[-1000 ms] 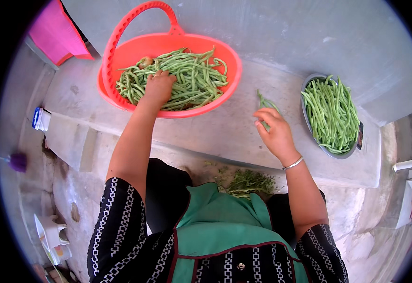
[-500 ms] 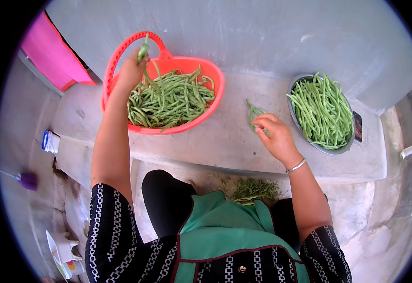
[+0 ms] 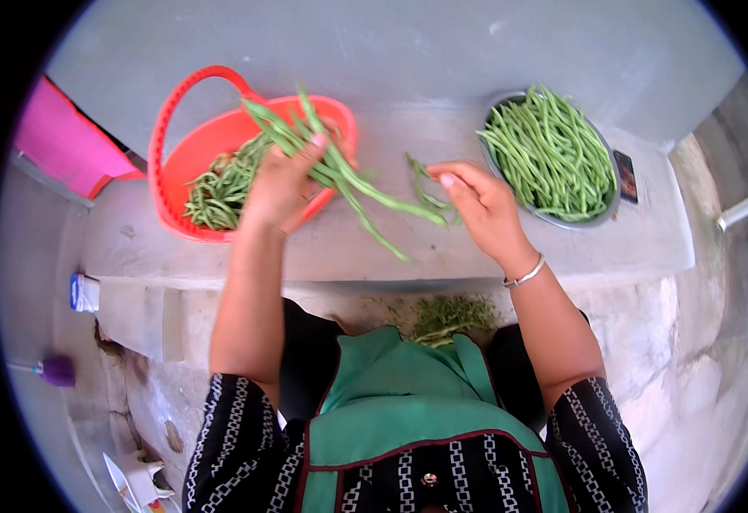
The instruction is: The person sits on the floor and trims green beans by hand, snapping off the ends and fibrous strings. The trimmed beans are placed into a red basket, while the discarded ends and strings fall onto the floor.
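Head view: the left hand (image 3: 278, 186) grips a bunch of long green beans (image 3: 352, 179), thumb pressed across them, probably around the middle so several stay together while both ends stick out free. It hangs over the red basket (image 3: 345, 113), where more beans (image 3: 220, 192) lie heaped. On the bench (image 3: 476, 265), a small green strand (image 3: 419, 181) lies by the right hand (image 3: 487, 205); its thumb and index finger come near each other, but whether they pinch the strand cannot be told. Beside that hand stands a gray bowl (image 3: 575, 226) of piled beans (image 3: 549, 158), seemingly placed for easy reach, with a phone (image 3: 625, 175) just beyond
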`<state>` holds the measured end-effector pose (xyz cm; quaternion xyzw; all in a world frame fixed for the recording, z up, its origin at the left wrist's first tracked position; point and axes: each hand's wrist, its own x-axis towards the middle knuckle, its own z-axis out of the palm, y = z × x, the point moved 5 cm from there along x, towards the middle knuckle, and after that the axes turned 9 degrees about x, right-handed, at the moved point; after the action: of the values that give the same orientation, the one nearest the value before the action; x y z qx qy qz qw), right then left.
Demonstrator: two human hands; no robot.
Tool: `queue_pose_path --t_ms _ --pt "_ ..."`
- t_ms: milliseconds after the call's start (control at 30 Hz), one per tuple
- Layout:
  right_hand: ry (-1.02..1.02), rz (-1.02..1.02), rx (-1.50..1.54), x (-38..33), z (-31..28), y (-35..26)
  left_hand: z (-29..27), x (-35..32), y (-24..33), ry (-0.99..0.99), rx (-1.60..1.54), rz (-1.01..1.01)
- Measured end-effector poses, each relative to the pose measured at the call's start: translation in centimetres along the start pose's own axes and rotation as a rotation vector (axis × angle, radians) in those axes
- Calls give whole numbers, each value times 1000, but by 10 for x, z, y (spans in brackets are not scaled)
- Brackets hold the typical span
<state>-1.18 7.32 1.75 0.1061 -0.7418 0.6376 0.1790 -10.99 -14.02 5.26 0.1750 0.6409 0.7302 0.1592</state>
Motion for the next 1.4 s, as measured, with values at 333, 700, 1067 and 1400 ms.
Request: queue_pose_path --t_ms 333,700,1067,1400 --pt "-280 512 -101 -43 1 53 64 16 -118 -23 -409 -261" --pt "-98 425 -65 -31 -16 50 72 11 -126 -371 -436 -345" --pt "-304 389 -70 -38 -23 45 85 -11 -106 -455 -96 -271" --pt "71 -186 -441 -17 -63 -4 78 -19 -108 -585 -120 -318"
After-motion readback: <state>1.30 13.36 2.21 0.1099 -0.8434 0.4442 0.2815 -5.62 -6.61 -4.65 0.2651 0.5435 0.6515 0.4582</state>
